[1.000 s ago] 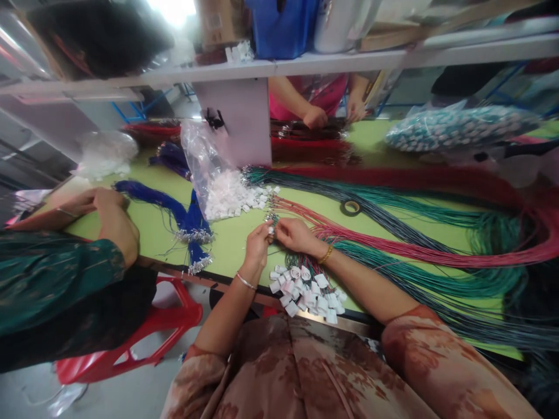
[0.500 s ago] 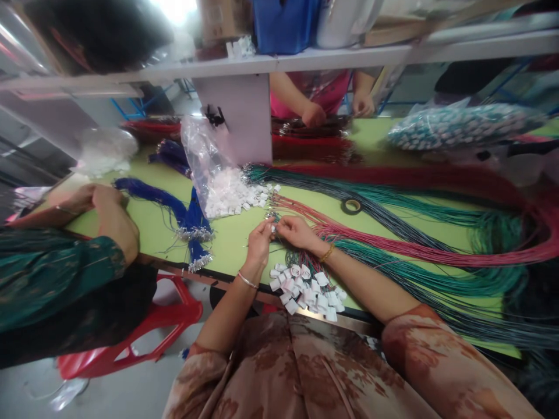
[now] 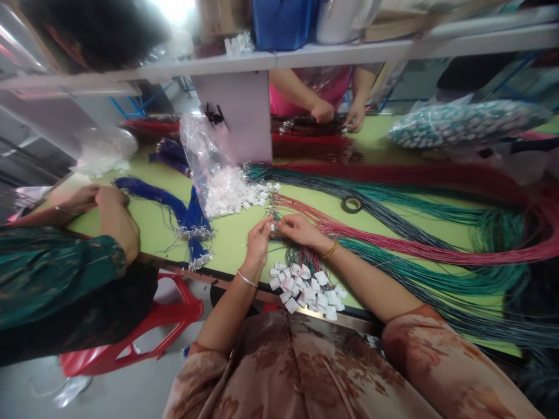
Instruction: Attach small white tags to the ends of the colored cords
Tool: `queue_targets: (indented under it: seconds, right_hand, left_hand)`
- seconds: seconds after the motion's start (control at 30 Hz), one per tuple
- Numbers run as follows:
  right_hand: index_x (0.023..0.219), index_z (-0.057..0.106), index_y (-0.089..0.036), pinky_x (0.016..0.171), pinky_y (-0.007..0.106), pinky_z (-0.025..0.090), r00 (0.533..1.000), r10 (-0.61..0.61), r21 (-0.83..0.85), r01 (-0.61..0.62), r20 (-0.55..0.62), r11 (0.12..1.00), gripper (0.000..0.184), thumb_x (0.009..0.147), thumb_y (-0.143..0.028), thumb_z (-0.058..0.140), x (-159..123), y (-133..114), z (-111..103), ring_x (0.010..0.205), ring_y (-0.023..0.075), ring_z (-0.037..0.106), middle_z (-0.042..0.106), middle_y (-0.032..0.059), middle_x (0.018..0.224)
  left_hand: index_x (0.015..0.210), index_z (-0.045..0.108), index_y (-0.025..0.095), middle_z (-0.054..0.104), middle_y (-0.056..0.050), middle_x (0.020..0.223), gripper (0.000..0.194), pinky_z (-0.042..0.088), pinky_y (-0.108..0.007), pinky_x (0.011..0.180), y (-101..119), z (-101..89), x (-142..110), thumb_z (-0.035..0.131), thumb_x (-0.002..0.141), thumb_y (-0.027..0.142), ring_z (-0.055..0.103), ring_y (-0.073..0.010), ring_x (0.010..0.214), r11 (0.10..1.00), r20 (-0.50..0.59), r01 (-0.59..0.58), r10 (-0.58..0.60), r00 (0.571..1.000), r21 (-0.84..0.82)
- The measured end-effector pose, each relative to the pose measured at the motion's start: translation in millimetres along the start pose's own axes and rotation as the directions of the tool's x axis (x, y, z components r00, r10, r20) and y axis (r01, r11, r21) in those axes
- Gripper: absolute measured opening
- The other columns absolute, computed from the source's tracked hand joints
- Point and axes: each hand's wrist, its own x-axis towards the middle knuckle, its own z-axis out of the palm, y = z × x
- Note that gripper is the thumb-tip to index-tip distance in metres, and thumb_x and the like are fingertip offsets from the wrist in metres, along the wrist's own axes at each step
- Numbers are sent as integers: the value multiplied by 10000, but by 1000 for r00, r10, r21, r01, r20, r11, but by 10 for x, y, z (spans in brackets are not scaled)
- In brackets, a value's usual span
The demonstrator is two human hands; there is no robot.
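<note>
Between my hands is a small white connector housing (image 3: pixel 273 227). My left hand (image 3: pixel 258 240) pinches it in the fingertips. Close against it, my right hand (image 3: pixel 297 228) is closed in a pinch, seemingly on a thin wire end that is too small to make out well. Just below my hands lies a bunch of wires with white connectors (image 3: pixel 308 288) at the table's front edge. Beyond my fingers are the ends of the red wires (image 3: pixel 349 229). Loose white housings (image 3: pixel 231 195) spill from a clear plastic bag (image 3: pixel 203 145) to the upper left.
Green wires (image 3: pixel 393 267) and dark grey wires (image 3: pixel 384 209) stretch to the right, with a tape roll (image 3: pixel 351 204) on them. Blue wire bundles (image 3: pixel 194 215) lie left, near a co-worker's hands (image 3: pixel 98 199). A shelf (image 3: pixel 288 58) crosses above. Another person works across the table.
My hands stay almost in place, with slight finger movement at the white housing. The co-worker's hands across the table have shifted a little, one moving down and left.
</note>
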Motion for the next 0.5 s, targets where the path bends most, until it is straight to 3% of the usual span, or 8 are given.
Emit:
queue_targets:
  seconds: [0.13, 0.2, 0.27, 0.33, 0.37, 0.43, 0.47, 0.5]
  right_hand:
    - [601, 497, -168, 508, 229, 235, 999, 27, -111, -31, -39, 993, 275, 785, -372, 523, 4, 17, -1, 523, 89, 345, 442, -35, 539]
    - [626, 499, -167, 515, 226, 256, 1000, 27, -50, -27, 3, 998, 276, 802, -379, 516, 11, -16, -65, 527, 88, 358, 462, -33, 557]
    - [697, 514, -165, 525, 219, 291, 997, 30, 80, -35, 67, 996, 276, 839, -399, 484, 20, -79, -154, 534, 89, 389, 493, -30, 591]
    - [779, 543, -157, 546, 216, 325, 987, 7, 140, -30, 160, 990, 269, 859, -407, 479, 21, -154, -206, 558, 95, 436, 533, -23, 633]
    - [797, 559, -153, 564, 217, 340, 972, -25, 116, -2, 232, 993, 256, 855, -394, 498, 17, -188, -200, 580, 99, 460, 555, -15, 656]
    - [799, 592, -147, 608, 221, 356, 921, -94, -38, 117, 377, 992, 194, 828, -335, 556, -1, -234, -112, 640, 111, 499, 602, 7, 717]
    - [803, 607, -147, 628, 227, 357, 900, -111, -151, 190, 421, 970, 159, 816, -301, 574, -13, -243, -36, 673, 120, 511, 621, 21, 760]
    - [805, 617, -150, 639, 233, 353, 891, -107, -280, 250, 441, 927, 129, 810, -274, 583, -26, -243, 49, 695, 128, 516, 633, 33, 797]
  left_hand:
    - [922, 749, 166, 702, -66, 836, 256, 464, -295, 750, 74, 37, -43, 745, 721, 325, 599, -175, 778, 990, -9, -56, 57, 998, 132]
    - [924, 749, 178, 699, -87, 913, 214, 464, -325, 845, 145, 64, -137, 715, 754, 304, 610, -206, 881, 957, -9, -176, 183, 983, 232]
    - [974, 739, 193, 681, -106, 999, 212, 444, -351, 927, 203, 103, -304, 673, 792, 279, 597, -226, 978, 854, 80, -383, 380, 921, 353]
    - [1028, 716, 202, 666, -116, 1021, 229, 458, -371, 922, 217, 161, -527, 617, 829, 256, 593, -227, 988, 653, 354, -622, 512, 783, 431]
    - [1038, 703, 201, 665, -115, 995, 231, 481, -368, 877, 207, 196, -643, 585, 846, 249, 601, -217, 938, 526, 543, -739, 506, 670, 421]
    - [1065, 670, 188, 664, -110, 949, 243, 506, -350, 794, 173, 260, -842, 538, 871, 254, 604, -196, 850, 316, 829, -892, 361, 428, 323]
    - [1079, 654, 182, 663, -111, 951, 254, 510, -344, 774, 158, 279, -906, 529, 879, 274, 604, -193, 836, 251, 893, -928, 292, 343, 275]
    - [1091, 642, 178, 664, -114, 966, 266, 511, -343, 774, 151, 282, -936, 525, 883, 296, 607, -195, 849, 215, 915, -942, 262, 308, 256]
